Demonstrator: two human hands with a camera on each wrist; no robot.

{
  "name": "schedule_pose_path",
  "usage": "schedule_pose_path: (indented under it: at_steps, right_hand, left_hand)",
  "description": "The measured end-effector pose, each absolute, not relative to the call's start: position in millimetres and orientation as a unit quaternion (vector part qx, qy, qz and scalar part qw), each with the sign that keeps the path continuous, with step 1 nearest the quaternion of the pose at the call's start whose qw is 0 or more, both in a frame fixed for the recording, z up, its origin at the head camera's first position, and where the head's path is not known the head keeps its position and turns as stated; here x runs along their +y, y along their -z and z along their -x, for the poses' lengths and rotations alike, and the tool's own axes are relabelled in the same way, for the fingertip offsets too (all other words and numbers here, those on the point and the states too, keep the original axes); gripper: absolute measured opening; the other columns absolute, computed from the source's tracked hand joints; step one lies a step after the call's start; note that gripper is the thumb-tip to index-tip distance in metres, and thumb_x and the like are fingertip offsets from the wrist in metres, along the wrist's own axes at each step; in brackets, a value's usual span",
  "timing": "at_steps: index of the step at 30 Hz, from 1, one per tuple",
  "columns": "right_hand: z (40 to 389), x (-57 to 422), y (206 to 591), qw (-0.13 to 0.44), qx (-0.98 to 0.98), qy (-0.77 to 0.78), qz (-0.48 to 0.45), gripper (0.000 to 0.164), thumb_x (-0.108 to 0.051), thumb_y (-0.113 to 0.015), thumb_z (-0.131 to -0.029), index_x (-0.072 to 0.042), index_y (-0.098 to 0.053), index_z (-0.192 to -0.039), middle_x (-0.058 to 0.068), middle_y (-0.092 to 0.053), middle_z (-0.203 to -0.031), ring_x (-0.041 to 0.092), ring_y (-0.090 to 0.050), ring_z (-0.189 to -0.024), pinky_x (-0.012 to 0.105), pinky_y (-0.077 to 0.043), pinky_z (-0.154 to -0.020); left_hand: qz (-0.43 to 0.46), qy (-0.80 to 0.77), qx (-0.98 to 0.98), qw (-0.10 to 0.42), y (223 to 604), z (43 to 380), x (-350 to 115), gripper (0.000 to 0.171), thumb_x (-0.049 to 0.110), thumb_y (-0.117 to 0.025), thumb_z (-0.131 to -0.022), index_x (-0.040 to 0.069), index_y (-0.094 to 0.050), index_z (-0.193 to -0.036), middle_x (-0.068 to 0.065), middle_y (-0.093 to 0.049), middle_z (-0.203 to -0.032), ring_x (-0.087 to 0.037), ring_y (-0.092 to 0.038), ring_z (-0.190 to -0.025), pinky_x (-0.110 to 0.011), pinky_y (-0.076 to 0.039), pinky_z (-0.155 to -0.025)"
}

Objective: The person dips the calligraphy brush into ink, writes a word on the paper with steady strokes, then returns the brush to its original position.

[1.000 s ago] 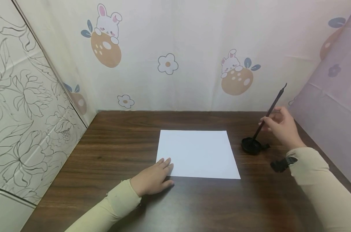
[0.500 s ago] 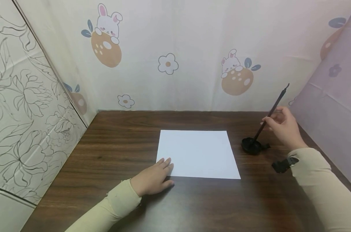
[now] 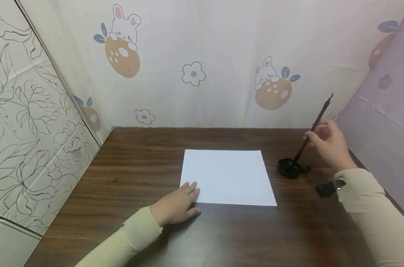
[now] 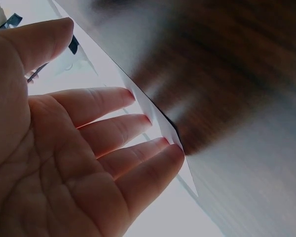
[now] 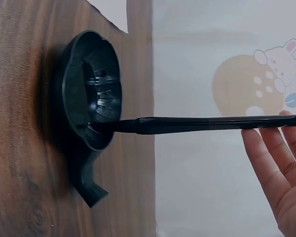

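Observation:
A dark writing brush (image 3: 317, 124) leans in my right hand (image 3: 330, 142), pinched between thumb and fingers at mid-handle. Its bristle end (image 5: 123, 126) reaches over the rim of a black scalloped ink dish (image 3: 289, 168) with a short curved handle; dark liquid lies inside, as the right wrist view shows. My left hand (image 3: 175, 204) rests with straight fingers on the lower left corner of a blank white sheet of paper (image 3: 228, 178). From the left wrist view, the fingertips (image 4: 175, 153) press at the paper's edge.
The dark wood table (image 3: 138, 167) meets a printed curtain (image 3: 222, 74) at its back edge. A patterned panel (image 3: 32, 111) stands along the left, and a pale cloth (image 3: 385, 122) hangs on the right. A black wrist device (image 3: 327, 189) sits at the right cuff.
My right hand has shifted slightly right and up, and the brush's lower end has moved from the middle of the dish to its right rim. The left hand and paper have stayed still.

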State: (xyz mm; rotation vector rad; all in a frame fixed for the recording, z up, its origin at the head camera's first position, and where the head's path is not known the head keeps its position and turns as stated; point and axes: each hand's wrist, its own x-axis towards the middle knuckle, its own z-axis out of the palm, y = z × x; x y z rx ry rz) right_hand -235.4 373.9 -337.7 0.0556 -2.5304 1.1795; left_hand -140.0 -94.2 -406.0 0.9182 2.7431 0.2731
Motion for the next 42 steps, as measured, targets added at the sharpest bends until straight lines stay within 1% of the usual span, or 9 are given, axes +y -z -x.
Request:
schedule_pose_path:
  at_steps: [6, 10, 13, 17, 24, 30, 38, 42]
  right_hand:
    - [237.2, 375.2, 329.2, 0.205, -0.867, -0.454, -0.026, 0.033, -0.016, -0.059, -0.096, -0.032, -0.041, -0.119, -0.021, -0.058, -0.093, -0.012, -0.062, -0.071, 0.009, -0.052, -0.06]
    - [236.1, 368.3, 319.6, 0.224, -0.849, -0.478, -0.026, 0.034, -0.011, -0.058, -0.096, -0.03, -0.041, -0.118, -0.019, -0.059, -0.091, -0.012, -0.064, -0.073, 0.009, -0.053, -0.06]
    - [234.9, 359.0, 312.7, 0.229, -0.837, -0.497, -0.022, 0.032, -0.01, -0.058, -0.096, -0.026, -0.041, -0.117, -0.016, -0.061, -0.089, -0.009, -0.066, -0.073, 0.011, -0.054, -0.06]
    - [236.3, 344.6, 307.5, 0.228, -0.824, -0.518, -0.027, 0.034, -0.011, -0.06, -0.095, -0.022, -0.039, -0.121, -0.011, -0.062, -0.09, -0.005, -0.067, -0.074, 0.014, -0.057, -0.061]
    - [241.7, 318.4, 301.6, 0.206, -0.758, -0.611, -0.093, 0.039, -0.008, -0.064, -0.093, -0.018, -0.042, -0.123, -0.002, -0.064, -0.093, 0.003, -0.069, -0.081, 0.017, -0.058, -0.065]
    - [246.3, 290.0, 297.9, 0.19, -0.767, -0.601, -0.121, 0.037, -0.01, -0.064, -0.094, -0.019, -0.043, -0.124, 0.003, -0.062, -0.095, 0.008, -0.069, -0.088, 0.021, -0.059, -0.07]
    - [251.8, 248.6, 295.9, 0.182, -0.779, -0.578, -0.16, 0.037, -0.011, -0.063, -0.095, -0.021, -0.045, -0.125, 0.001, -0.061, -0.096, 0.011, -0.069, -0.091, 0.022, -0.06, -0.074]
    - [254.5, 227.1, 296.0, 0.179, -0.801, -0.546, -0.166, 0.032, -0.016, -0.062, -0.096, -0.02, -0.045, -0.123, 0.0, -0.061, -0.097, 0.007, -0.068, -0.09, 0.021, -0.059, -0.076]
  left_hand:
    - [-0.309, -0.087, 0.94, 0.118, 406.5, 140.9, -93.3, 0.065, 0.043, -0.057, -0.096, 0.003, -0.043, -0.147, -0.016, -0.035, -0.157, -0.037, -0.032, -0.146, -0.046, -0.031, -0.119]
    - [-0.31, -0.087, 0.94, 0.116, 407.5, 141.3, -93.3, 0.066, 0.043, -0.057, -0.096, 0.003, -0.043, -0.147, -0.016, -0.035, -0.157, -0.037, -0.032, -0.146, -0.046, -0.032, -0.119]
    - [-0.311, -0.091, 0.939, 0.115, 407.9, 141.3, -93.7, 0.066, 0.042, -0.058, -0.096, 0.003, -0.043, -0.147, -0.017, -0.035, -0.157, -0.037, -0.033, -0.145, -0.046, -0.032, -0.119]
    - [-0.311, -0.097, 0.938, 0.119, 407.2, 141.2, -94.4, 0.066, 0.041, -0.058, -0.096, 0.002, -0.042, -0.147, -0.017, -0.034, -0.157, -0.037, -0.032, -0.146, -0.046, -0.031, -0.119]
    - [-0.312, -0.1, 0.936, 0.126, 408.0, 141.9, -94.6, 0.066, 0.041, -0.058, -0.096, 0.004, -0.041, -0.148, -0.017, -0.032, -0.158, -0.038, -0.029, -0.147, -0.046, -0.03, -0.119]
    - [-0.311, -0.096, 0.937, 0.128, 408.0, 141.7, -93.8, 0.067, 0.042, -0.058, -0.096, 0.005, -0.04, -0.149, -0.017, -0.031, -0.159, -0.038, -0.029, -0.147, -0.047, -0.031, -0.119]
    - [-0.31, -0.092, 0.937, 0.129, 407.5, 141.1, -92.4, 0.067, 0.042, -0.058, -0.096, 0.005, -0.04, -0.149, -0.017, -0.031, -0.159, -0.038, -0.029, -0.147, -0.046, -0.031, -0.119]
    - [-0.311, -0.09, 0.938, 0.126, 407.3, 140.8, -92.9, 0.066, 0.042, -0.058, -0.096, 0.005, -0.041, -0.148, -0.017, -0.032, -0.158, -0.038, -0.029, -0.147, -0.046, -0.031, -0.119]
